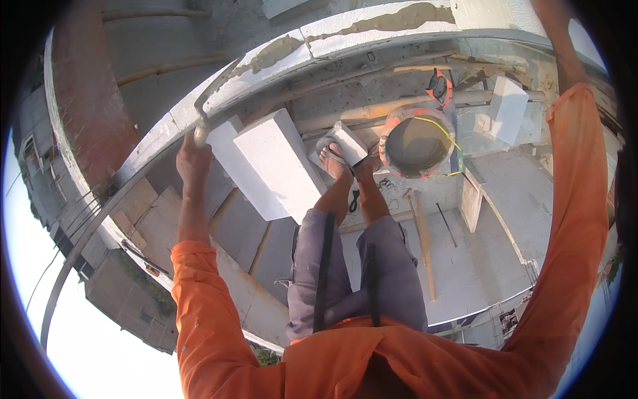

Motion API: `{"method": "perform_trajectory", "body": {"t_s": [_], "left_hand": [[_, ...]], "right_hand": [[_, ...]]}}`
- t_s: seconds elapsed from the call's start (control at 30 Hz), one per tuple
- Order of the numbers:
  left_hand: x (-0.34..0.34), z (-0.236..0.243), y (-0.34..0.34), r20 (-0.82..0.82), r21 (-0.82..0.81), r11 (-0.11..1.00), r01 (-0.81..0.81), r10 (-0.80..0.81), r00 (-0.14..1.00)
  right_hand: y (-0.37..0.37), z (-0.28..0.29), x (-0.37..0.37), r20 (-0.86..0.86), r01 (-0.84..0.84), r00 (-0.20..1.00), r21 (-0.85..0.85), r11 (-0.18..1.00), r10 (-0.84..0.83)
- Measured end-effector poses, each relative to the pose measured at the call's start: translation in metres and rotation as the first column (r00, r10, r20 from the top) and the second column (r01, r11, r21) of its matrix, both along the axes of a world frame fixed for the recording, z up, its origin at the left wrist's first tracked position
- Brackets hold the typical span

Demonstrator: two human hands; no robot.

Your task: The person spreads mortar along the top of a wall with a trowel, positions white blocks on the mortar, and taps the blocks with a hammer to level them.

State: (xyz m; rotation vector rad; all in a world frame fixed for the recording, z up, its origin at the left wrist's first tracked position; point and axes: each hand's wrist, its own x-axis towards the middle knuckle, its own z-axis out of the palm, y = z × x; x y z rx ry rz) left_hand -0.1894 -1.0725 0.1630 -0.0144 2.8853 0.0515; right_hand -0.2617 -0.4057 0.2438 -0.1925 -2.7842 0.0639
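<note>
My left hand [193,159] is closed around the pale handle of a trowel [216,86]. The trowel's blade rests at the top of a curving wall of white blocks [256,78], beside a strip of wet grey mortar [276,53]. More mortar [392,18] lies along the blocks farther right. At the upper right edge, my right hand [553,9] reaches up near the end of the wall; its fingers are cut off by the picture's rim. A round bucket of grey mortar [419,145] stands to the right of my feet.
Large white blocks [279,163] stand left of my feet, and another block [508,110] stands right of the bucket. A black-and-orange object [438,86] sits behind the bucket. Wooden strips [422,243] lie on the panelled floor. Past the wall at left is a drop toward buildings.
</note>
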Motion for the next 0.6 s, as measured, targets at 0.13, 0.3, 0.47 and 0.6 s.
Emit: {"method": "perform_trajectory", "body": {"t_s": [0.13,0.3,0.47,0.6], "left_hand": [[0.059,0.006,0.085,0.056,0.222,0.969,0.103,-0.118,0.991],[0.149,-0.054,0.202,0.455,0.272,0.933,0.237,-0.342,0.822],[0.208,-0.150,0.313,0.724,0.193,0.952,0.237,-0.302,0.620],[0.264,-0.218,0.354,0.740,0.168,0.974,0.152,-0.227,0.633]], "right_hand": [[-0.026,0.011,0.066,-0.269,0.010,0.961,-0.211,0.977,-0.068],[-0.135,-0.051,0.273,-0.130,0.045,0.971,-0.723,0.690,-0.200],[-0.263,-0.085,0.468,0.574,0.503,0.805,-0.795,0.339,0.152],[-0.311,-0.097,0.489,0.786,0.587,0.543,-0.608,0.535,0.297]]}}
